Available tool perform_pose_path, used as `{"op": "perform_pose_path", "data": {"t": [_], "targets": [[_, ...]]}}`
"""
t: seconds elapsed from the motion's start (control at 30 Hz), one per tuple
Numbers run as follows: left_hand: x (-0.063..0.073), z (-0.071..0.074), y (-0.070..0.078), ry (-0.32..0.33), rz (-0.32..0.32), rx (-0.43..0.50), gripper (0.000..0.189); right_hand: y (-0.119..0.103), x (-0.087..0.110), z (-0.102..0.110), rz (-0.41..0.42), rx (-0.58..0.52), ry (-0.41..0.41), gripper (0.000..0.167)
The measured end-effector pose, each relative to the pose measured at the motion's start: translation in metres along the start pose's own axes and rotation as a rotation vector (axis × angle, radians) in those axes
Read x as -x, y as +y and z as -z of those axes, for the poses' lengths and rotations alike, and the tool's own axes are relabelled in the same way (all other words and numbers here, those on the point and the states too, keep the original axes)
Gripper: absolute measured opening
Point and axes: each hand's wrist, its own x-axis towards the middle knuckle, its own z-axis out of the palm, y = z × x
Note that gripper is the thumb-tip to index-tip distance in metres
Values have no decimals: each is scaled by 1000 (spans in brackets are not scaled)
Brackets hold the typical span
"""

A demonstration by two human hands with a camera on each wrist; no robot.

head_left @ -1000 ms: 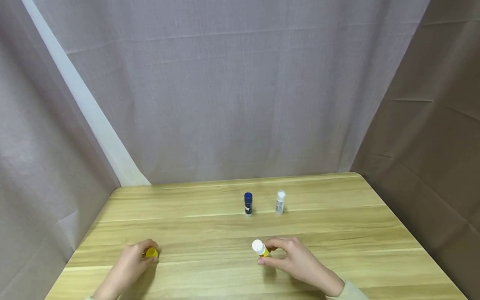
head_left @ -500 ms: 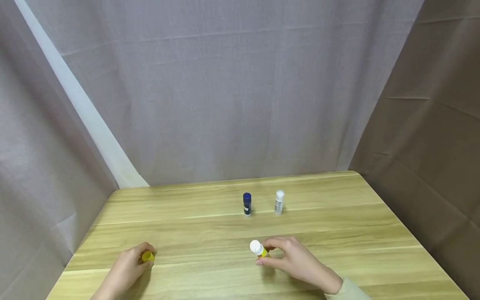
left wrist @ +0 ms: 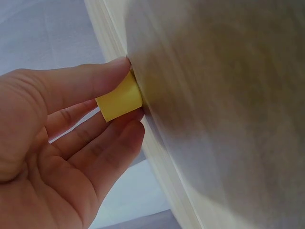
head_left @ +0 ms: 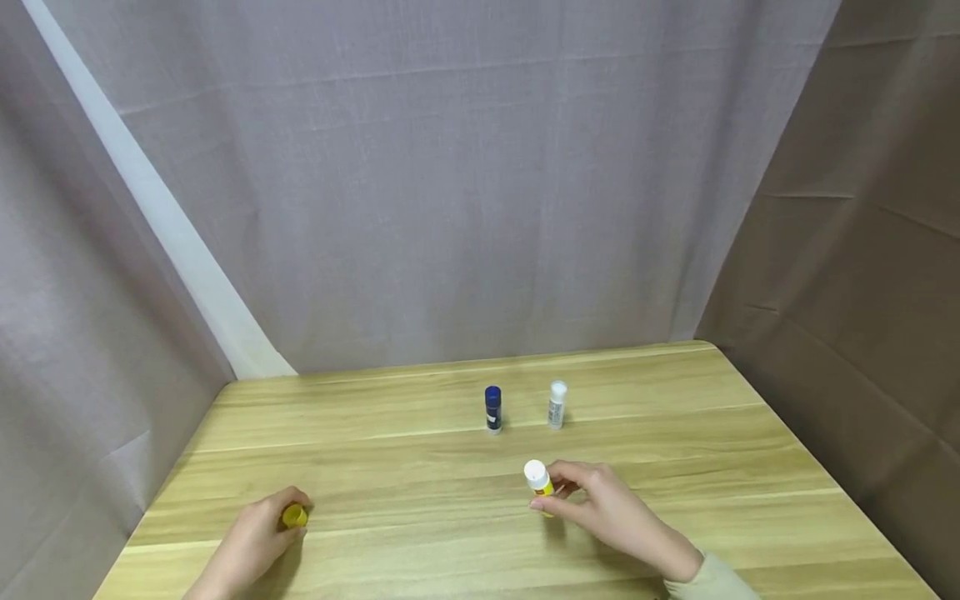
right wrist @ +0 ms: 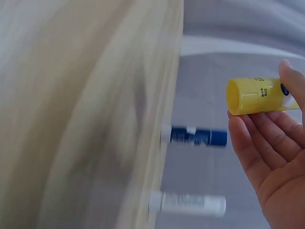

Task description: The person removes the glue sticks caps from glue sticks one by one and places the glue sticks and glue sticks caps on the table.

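Observation:
At the left of the table, my left hand [head_left: 251,537] pinches a small yellow cap [left wrist: 120,99] between thumb and fingers; the cap's rim is right at the wood in the left wrist view. My right hand [head_left: 611,508] grips a yellow glue stick [right wrist: 257,95] by its body, thumb on one side and fingers on the other. It hangs above the tabletop, tilted a little, with its white top [head_left: 536,474] uppermost. The right wrist view shows the open-looking yellow base end and printed lettering, while the white top is out of that frame.
Farther back stand two upright glue sticks: a dark blue one [head_left: 493,410] and, to its right, a white one [head_left: 556,406]. They rest on a wooden table [head_left: 405,467]. Grey curtains [head_left: 450,208] close off the back and left, and a brown curtain [head_left: 847,275] hangs at the right.
My right hand has carried the yellow glue stick to the right and slightly farther back, and the stick is now more upright. My left hand shifted slightly leftward, still holding the cap.

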Motion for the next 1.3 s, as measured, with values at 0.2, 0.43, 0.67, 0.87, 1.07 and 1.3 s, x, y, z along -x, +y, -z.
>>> {"op": "perform_pose_path", "data": {"t": [0.2,0.43,0.67,0.87,1.07,1.3], "targets": [[0,-1,3,-3,5,17,33,11,13,29,-44,79,114,11],[1,-2,5,6,8,14,36,17,32,70,-119,202,260,20],[1,-2,5,7,-11,37,36,16,45,100,-261,261,321,14],[3,-2,5,4,-7,38,35,23,54,107,-294,282,331,16],[3,-3,8,16,6,22,35,32,63,106,-368,314,303,17],[1,-4,10,5,-14,20,35,47,77,109,-399,343,285,13]]}}
